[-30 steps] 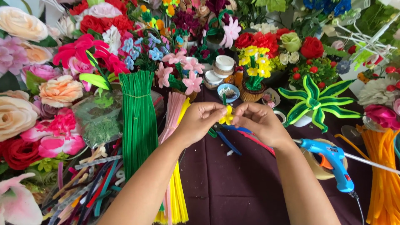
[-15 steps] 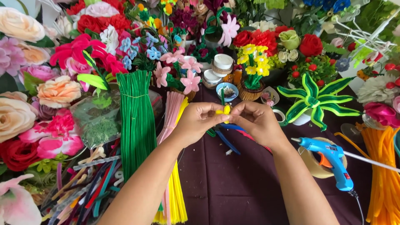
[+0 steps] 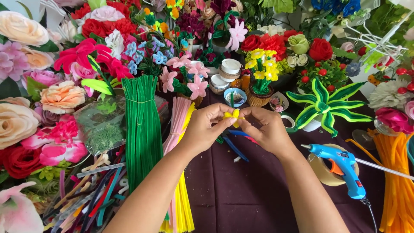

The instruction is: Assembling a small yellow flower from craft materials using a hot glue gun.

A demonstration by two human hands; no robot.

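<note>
Dark purple cloth covers the counter [image 3: 241,194], ringed at the back and left by crowded handmade flowers. At the middle I see both hands meeting above it, fingertips pinched together on a small yellow flower [image 3: 233,115]. My left hand [image 3: 207,127] grips it from the left and my right hand [image 3: 268,129] from the right, so both are closed on it, lifted clear of the cloth. A blue stem [image 3: 235,149] lies just beneath them. Left of my left forearm stands a green bundle of pipe cleaners [image 3: 142,129], with pink and yellow pipe cleaners [image 3: 181,172] beside it. A blue glue gun [image 3: 340,168] rests near my right forearm, against a roll of tape [image 3: 321,170].
</note>
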